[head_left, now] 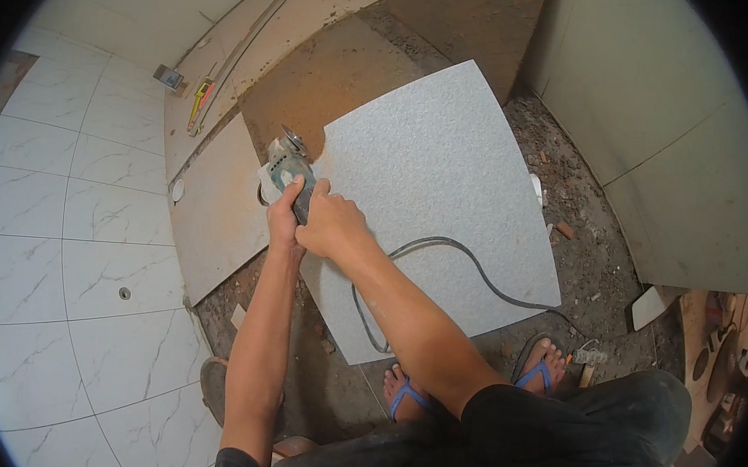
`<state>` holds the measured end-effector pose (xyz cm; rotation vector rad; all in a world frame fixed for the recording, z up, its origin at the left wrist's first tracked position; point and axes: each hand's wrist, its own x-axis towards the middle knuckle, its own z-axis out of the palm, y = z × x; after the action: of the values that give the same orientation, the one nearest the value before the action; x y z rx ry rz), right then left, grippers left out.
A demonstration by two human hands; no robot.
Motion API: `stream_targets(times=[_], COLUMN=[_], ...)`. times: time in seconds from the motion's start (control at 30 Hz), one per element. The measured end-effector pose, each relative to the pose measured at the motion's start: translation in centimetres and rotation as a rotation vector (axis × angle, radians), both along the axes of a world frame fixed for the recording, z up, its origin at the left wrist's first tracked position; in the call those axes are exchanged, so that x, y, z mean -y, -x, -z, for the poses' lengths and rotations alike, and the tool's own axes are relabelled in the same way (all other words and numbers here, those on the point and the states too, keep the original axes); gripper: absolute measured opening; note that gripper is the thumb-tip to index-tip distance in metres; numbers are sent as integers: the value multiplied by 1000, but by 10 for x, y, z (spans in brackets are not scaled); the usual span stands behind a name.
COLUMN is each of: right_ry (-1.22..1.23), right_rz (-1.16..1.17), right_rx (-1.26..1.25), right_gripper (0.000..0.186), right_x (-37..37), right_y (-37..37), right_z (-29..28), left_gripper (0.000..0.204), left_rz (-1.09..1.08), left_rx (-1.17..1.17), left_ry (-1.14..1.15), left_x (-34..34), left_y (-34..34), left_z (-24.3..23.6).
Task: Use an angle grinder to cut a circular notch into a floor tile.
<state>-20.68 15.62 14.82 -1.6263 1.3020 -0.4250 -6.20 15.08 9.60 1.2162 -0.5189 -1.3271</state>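
Note:
Both my hands grip an angle grinder (292, 169) with a worn teal body and a thin disc at its far end. My left hand (285, 217) wraps its body from the left, thumb on top. My right hand (337, 222) closes round the rear part, beside the left. The disc is just off the upper left edge of a large pale grey speckled tile (447, 178), where a curved notch shows. Across the tile runs the black power cord (476, 267). Whether the disc spins or touches the tile I cannot tell.
White marble-look floor tiles (124, 207) with a small drain (124, 293) lie left. A long metal straightedge (248, 55) and a yellow tape measure (202, 91) rest at the far left. Rubble (580, 196) borders the tile's right side, beside leaning panels (659, 123). My sandalled feet (542, 367) stand near its front edge.

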Motion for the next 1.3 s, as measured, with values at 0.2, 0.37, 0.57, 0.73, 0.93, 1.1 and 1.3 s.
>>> stream_targets(times=[0.2,0.37,0.57,0.73,0.93,1.1,1.3], right_ry=[-43,-3,-56,-50,-237,-53,29], right_rz=[26,12,61,243,281,298,355], right_rx=[17,174,356,633,854,713,496], right_gripper=[65,70,63,55,60,83,79], right_x=[-1,-8,0,-9,-5,-6,0], right_y=[-2,-8,-28,-50,-30,-67,-45], right_z=[2,14,30,62,77,80,80], left_gripper=[26,35,39,40,32,40,36], left_rz=[-23,-59,37,163,278,263,280], left_rx=[89,394,657,508,640,531,541], left_ry=[-87,-3,-50,-71,-72,62,-2], left_x=[1,-14,-19,-17,-3,-6,17], left_y=[-2,0,-15,-24,-31,-68,-47], left_z=[-1,-38,-62,-56,-5,-7,14])
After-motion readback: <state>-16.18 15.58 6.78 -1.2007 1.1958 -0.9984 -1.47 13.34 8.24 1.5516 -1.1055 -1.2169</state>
